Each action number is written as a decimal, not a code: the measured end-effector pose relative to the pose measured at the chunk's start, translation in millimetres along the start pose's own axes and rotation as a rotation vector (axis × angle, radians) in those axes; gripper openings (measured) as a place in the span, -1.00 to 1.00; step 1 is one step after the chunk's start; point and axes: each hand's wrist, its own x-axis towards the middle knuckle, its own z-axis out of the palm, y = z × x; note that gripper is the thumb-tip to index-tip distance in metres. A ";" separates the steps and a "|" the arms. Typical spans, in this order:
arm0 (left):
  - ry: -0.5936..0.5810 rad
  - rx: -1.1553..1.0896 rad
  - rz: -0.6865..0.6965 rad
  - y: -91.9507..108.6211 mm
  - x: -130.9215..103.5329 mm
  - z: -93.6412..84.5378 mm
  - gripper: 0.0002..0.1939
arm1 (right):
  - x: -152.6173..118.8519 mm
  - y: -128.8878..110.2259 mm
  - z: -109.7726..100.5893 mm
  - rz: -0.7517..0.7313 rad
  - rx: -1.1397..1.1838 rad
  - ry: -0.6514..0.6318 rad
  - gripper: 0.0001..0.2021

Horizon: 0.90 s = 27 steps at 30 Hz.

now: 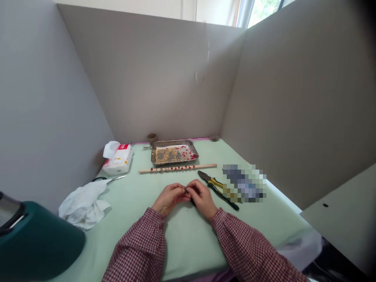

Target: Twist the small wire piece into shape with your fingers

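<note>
My left hand (170, 199) and my right hand (202, 199) meet at the fingertips over the middle of the green cloth (188, 243). Both are pinched closed around something small that I cannot make out. A dark piece shows just under my right fingers. Right of my right hand lie pliers (217, 190) with yellow and dark green handles, jaws toward the back left. Beyond my hands a wooden stick (205, 167) lies crosswise, with small red pieces along it. Behind the stick, a metal tray (153, 156) holds many gold and red bits.
At the left are a tissue pack (119, 160), scissors (119, 178), a crumpled white cloth (85, 205) and a large teal container (38, 243). A brown cup (152, 138) stands behind the tray. A blurred-out object (242, 182) lies right of the pliers. Grey partitions (164, 78) enclose the table.
</note>
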 end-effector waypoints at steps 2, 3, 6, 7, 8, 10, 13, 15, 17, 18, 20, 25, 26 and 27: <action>-0.005 -0.004 0.014 0.9 -0.9 0.9 -0.88 | 0.3 2.5 0.5 0.037 0.034 0.009 -0.89; -0.006 -0.008 0.023 1.3 -1.2 1.2 -0.86 | 0.4 3.7 0.8 0.051 0.048 0.009 -0.88; 0.008 -0.012 0.055 1.8 -1.2 1.1 -0.80 | 0.3 7.0 1.7 0.073 0.074 -0.005 -0.87; 0.015 -0.012 0.065 1.8 -1.1 0.9 -0.80 | 0.1 8.0 2.1 0.079 0.082 -0.009 -0.86; 0.022 -0.012 0.074 1.7 -0.8 0.6 -0.79 | -0.1 9.0 2.6 0.087 0.092 -0.012 -0.85; 0.024 -0.019 0.088 1.6 -0.2 0.2 -0.79 | -0.6 10.8 3.5 0.111 0.113 -0.016 -0.83; 0.023 -0.027 0.093 1.5 0.4 0.4 -0.77 | -1.1 12.8 4.4 0.138 0.131 -0.037 -0.81; 0.024 -0.017 0.091 1.6 0.4 0.7 -0.75 | -1.3 13.4 4.3 0.148 0.129 -0.056 -0.80; 0.007 0.007 0.086 1.4 0.1 0.8 -0.74 | -1.5 13.6 3.9 0.155 0.126 -0.061 -0.80; -0.010 0.024 0.080 1.1 -0.1 0.5 -0.73 | -1.5 13.6 3.8 0.158 0.127 -0.058 -0.80; -0.044 0.063 0.069 0.5 -0.3 -0.5 -0.71 | -1.5 13.2 3.6 0.161 0.132 -0.048 -0.81; -0.082 0.121 0.097 -0.5 -1.1 -2.2 -0.69 | -1.3 11.3 3.2 0.155 0.132 -0.042 -0.82; -0.080 0.139 0.100 -0.4 -1.3 -1.9 -0.69 | -1.2 10.9 3.0 0.149 0.128 -0.042 -0.82; -0.072 0.164 0.101 -0.3 -1.4 -1.5 -0.69 | -1.2 10.5 2.8 0.142 0.119 -0.041 -0.82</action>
